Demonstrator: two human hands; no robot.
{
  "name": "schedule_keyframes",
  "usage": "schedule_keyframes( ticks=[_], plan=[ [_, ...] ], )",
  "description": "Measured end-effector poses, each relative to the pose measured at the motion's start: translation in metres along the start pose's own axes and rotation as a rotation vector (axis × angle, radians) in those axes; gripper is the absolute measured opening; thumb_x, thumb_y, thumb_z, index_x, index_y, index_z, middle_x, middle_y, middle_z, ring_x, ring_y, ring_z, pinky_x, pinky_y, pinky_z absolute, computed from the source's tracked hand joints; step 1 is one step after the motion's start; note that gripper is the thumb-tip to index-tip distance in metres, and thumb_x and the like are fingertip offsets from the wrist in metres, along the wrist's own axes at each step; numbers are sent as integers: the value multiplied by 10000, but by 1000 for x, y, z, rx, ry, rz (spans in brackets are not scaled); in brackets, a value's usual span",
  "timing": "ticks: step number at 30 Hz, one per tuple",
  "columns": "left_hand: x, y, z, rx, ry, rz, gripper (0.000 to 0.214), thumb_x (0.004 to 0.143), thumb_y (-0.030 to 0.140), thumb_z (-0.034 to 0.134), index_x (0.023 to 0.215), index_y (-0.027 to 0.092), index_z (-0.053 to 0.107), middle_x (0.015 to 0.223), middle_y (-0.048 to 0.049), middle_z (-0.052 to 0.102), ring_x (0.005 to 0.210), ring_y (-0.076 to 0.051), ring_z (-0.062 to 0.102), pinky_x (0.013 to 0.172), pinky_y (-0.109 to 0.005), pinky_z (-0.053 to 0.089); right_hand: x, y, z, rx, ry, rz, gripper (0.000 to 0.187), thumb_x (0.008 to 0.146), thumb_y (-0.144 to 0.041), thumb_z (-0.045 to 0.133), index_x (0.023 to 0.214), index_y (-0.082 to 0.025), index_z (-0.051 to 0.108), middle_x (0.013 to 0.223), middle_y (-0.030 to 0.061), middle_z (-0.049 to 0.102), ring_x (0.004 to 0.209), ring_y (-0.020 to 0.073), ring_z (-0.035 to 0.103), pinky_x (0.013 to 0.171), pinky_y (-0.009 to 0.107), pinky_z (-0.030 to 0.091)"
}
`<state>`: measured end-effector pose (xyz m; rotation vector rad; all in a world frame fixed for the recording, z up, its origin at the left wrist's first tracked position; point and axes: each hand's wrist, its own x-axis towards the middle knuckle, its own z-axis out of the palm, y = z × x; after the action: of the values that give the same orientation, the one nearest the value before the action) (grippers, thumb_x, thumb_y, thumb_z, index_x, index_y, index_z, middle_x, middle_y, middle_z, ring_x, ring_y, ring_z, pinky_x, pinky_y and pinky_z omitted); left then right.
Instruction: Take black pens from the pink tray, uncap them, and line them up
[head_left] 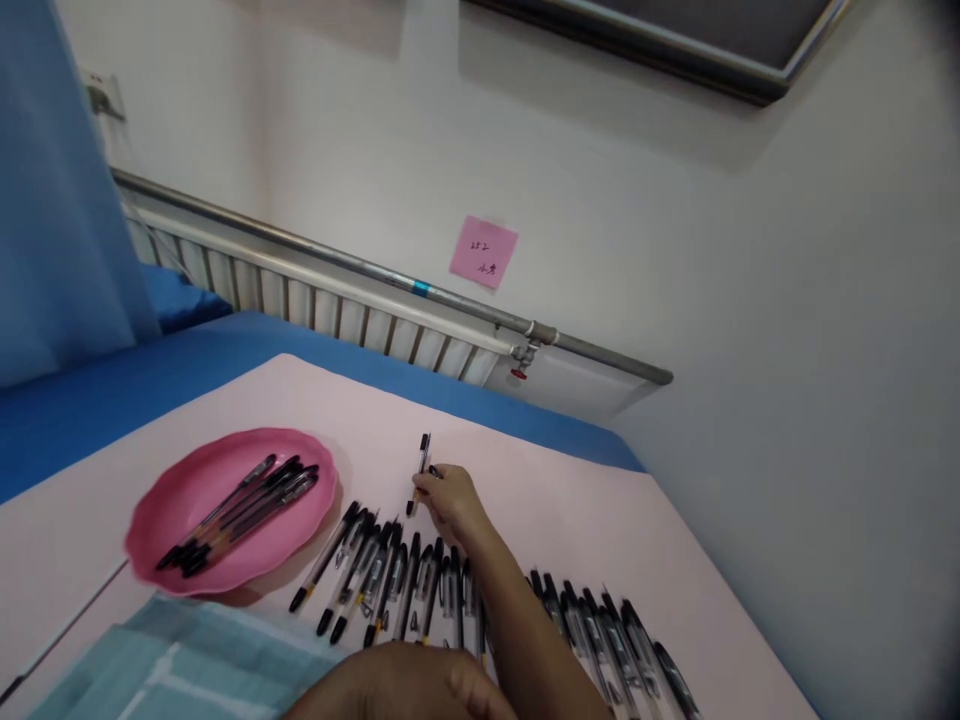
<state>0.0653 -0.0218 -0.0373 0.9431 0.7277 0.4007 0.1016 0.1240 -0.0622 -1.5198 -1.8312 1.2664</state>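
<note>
My right hand [450,493] reaches over the pink tabletop with its fingers closed on a clear-barrelled pen [421,465]. The pen is tilted nearly upright in view, with black at both ends. A small dark bit shows at my fingertips; I cannot make out what it is. My left hand [405,688] is low at the bottom edge, its fingers mostly cut off. Near both hands lies a row of similar black-capped pens [409,585], partly covered by my right forearm. Beside it, a pink scalloped dish [172,500] holds several more pens [244,515].
More pens [607,640] lie to the right of my forearm. A light-blue cloth-like sheet [202,650] is at the lower left. Behind the blue table edge [480,398] are a radiator [337,315], a metal pipe [300,243] and a wall with a pink note [484,252].
</note>
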Motion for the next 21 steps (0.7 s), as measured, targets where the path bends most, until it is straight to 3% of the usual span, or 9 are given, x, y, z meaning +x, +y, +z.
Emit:
schedule_keyframes(
  ticks=[6, 12, 16, 21],
  plan=[
    [3, 2, -2, -114, 59, 19, 268, 650, 407, 660, 571, 160, 588, 476, 55, 410, 411, -45, 284, 423, -231, 168, 20, 19, 3, -199, -15, -37, 146, 662, -236, 558, 544, -149, 560, 536, 4, 550, 520, 110, 499, 485, 206, 325],
    [15, 1, -4, -271, 83, 106, 244, 646, 327, 637, 511, 153, 531, 417, 53, 405, 329, -35, 280, 354, -229, 117, 15, 20, -1, -347, 37, -94, 120, 650, -211, 549, 711, -144, 628, 697, 59, 626, 612, 148, 539, 507, 222, 326],
    [14, 24, 0, -268, 138, 63, 309, 676, 417, 599, 521, 158, 531, 387, 55, 403, 283, -30, 253, 314, -217, 71, 10, 18, -3, -419, 51, -153, 196, 664, -199, 548, 831, -139, 630, 812, 93, 642, 706, 178, 561, 553, 234, 341],
    [12, 60, 14, -204, 102, 81, 324, 711, 406, 569, 501, 168, 504, 366, 60, 370, 287, -34, 252, 316, -215, 73, 3, 17, -7, -469, 17, -209, 165, 695, -183, 528, 819, -150, 632, 795, 75, 643, 670, 157, 557, 550, 222, 334]
  ],
)
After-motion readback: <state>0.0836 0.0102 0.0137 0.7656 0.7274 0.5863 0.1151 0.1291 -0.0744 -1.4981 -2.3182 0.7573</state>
